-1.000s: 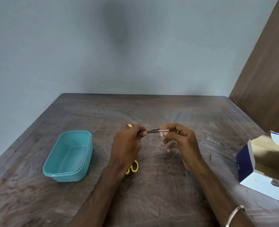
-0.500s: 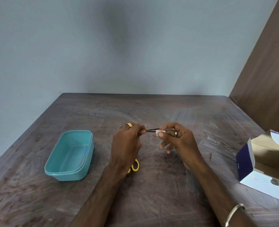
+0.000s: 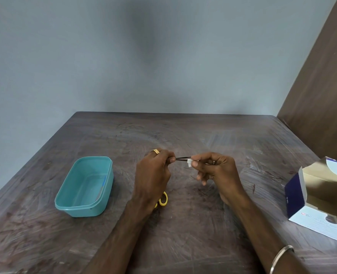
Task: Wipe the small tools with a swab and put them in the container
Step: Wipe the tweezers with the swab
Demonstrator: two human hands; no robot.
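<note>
Sliding the swab (image 3: 189, 163) along the tool is what's going on right now, and compared with half a second ago the white pad sits a touch further out toward the right-hand end of the thin dark metal tool (image 3: 181, 158), probably tweezers. A second ago it looked to be in about the same spot, so this reads as short back-and-forth strokes, not one long pass.

The left hand (image 3: 153, 175) pinches one end of the tool between thumb and fingertips, holding it up off the table (image 3: 183, 244). The right hand (image 3: 217, 171) pinches the swab around the tool's shaft, other fingers loosely curled.

The teal container (image 3: 84, 186) sits off to the left, well apart from the hands; there's a thin item along its right inner wall, can't tell what. Yellow scissor handles (image 3: 163, 199) peek out from under the left wrist, so that one is likely not done yet. An open cardboard box (image 3: 322, 194) sits on the right.

My guess: wiping is nearly done on this one, then it goes in the tub.
</note>
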